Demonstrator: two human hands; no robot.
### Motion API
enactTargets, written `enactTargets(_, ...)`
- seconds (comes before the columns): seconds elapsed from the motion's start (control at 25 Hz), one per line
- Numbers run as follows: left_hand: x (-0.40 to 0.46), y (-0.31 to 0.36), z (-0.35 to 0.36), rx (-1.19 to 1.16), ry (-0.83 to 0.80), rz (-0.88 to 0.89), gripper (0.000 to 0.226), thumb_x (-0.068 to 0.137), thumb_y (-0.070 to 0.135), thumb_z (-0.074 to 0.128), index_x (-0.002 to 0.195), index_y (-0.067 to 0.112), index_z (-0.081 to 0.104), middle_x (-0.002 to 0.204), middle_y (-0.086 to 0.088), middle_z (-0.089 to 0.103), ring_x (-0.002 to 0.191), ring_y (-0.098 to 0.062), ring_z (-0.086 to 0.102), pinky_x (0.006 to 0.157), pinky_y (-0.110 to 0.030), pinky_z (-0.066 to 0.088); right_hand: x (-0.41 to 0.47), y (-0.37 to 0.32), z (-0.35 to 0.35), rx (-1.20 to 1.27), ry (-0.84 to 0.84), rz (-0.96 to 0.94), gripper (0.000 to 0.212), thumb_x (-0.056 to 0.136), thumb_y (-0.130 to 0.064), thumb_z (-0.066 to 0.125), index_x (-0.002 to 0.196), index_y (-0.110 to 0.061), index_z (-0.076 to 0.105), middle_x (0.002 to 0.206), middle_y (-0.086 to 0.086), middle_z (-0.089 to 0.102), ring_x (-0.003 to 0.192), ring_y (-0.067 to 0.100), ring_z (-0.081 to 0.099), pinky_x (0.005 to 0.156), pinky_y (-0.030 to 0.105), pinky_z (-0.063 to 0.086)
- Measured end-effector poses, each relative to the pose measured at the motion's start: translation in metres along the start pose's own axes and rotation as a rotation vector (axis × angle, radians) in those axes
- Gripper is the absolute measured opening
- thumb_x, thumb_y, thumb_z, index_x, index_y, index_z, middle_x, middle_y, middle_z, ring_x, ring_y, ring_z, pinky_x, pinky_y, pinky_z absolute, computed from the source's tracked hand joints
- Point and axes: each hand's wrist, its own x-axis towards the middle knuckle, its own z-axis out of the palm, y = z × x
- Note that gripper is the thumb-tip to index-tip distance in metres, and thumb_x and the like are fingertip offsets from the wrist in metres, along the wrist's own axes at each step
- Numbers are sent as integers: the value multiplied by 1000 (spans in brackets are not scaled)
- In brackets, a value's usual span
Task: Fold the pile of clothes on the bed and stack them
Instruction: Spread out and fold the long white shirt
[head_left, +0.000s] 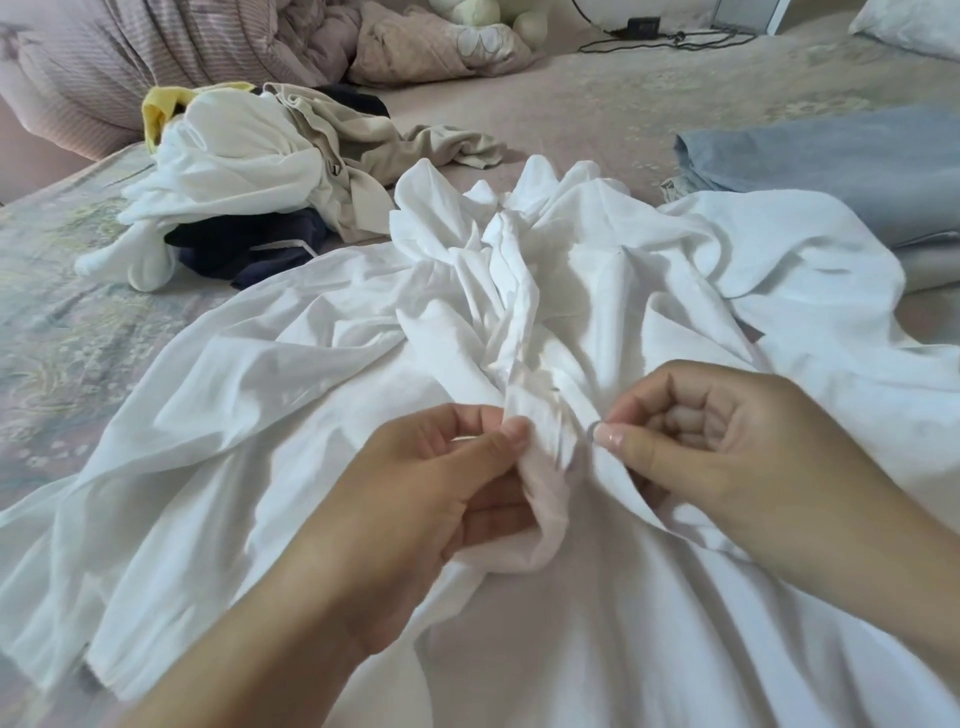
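Note:
A large white garment (291, 374) lies crumpled and spread across the bed in front of me, bunched into a twisted ridge down its middle. My left hand (441, 483) pinches a fold of that ridge between thumb and fingers. My right hand (727, 431) pinches the white cloth just to the right of it, fingers curled. A pile of unfolded clothes (249, 171), white, beige, navy and yellow, sits at the back left. A folded light-blue garment (831, 171) lies at the right.
The patterned bedspread (57, 291) shows at the left. A rumpled pink quilt (156, 57) and a pillow (426, 47) lie at the head of the bed, with a plush toy (483, 13) and a black charger with cable (644, 26) behind.

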Motion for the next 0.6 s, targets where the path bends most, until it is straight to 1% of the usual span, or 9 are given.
enactTargets(0.08,-2,-3,1,67,64,74,19,72,26,70,77,7,65,75,-15,67,68,-23,66,64,-33,57,-2,-2,1,129,83,5,7,71,-18,73,69,-16,67,55,7,61,41,11,51,37,15,37)
enactTargets(0.12,-3,-5,2,128,96,121,20,71,30,74,72,11,68,73,-11,68,66,-21,66,65,-32,57,-3,-3,2,156,102,1,10,69,-22,74,69,-15,67,54,7,60,39,11,49,36,14,36)
enactTargets(0.2,-6,-5,6,252,158,190,23,66,38,79,70,16,72,65,-2,66,59,-12,60,58,-23,51,-8,0,6,61,100,-29,21,64,-34,74,73,-17,65,56,8,62,44,17,53,43,22,43)
enactTargets(0.24,-6,-8,7,240,162,184,22,63,36,81,69,16,73,62,-1,64,57,-11,57,55,-20,49,-10,2,10,-9,85,-33,23,66,-37,73,76,-18,64,58,6,62,48,18,53,50,29,46)
enactTargets(0.28,-6,-9,9,168,129,136,18,63,30,81,68,14,73,63,-4,63,57,-12,57,54,-20,49,-12,4,12,-50,69,-24,22,69,-39,69,77,-20,63,57,3,61,49,17,52,53,31,45)
enactTargets(0.32,-7,-10,10,76,73,71,14,65,24,78,69,11,73,67,-9,64,60,-16,59,56,-22,52,-13,6,14,-58,55,-16,22,73,-41,67,78,-20,62,55,0,58,48,13,48,52,29,42)
enactTargets(0.4,-8,-12,12,-36,22,-6,12,68,16,70,72,5,72,74,-19,65,65,-21,64,61,-25,56,-13,8,14,-40,29,1,24,76,-45,65,79,-21,61,52,-4,54,46,5,43,50,20,37)
enactTargets(0.52,-9,-14,12,-56,43,2,18,66,14,69,77,0,70,84,-30,66,72,-24,65,64,-27,57,-13,7,14,-25,-4,5,22,69,-43,63,78,-22,62,51,-6,53,45,2,43,48,12,34)
enactTargets(0.6,-10,-13,13,-54,54,24,22,64,17,69,78,0,70,92,-32,66,77,-27,66,66,-28,58,-13,7,12,-25,-11,-20,29,72,-51,72,77,-23,64,52,-6,54,46,1,44,48,11,36)
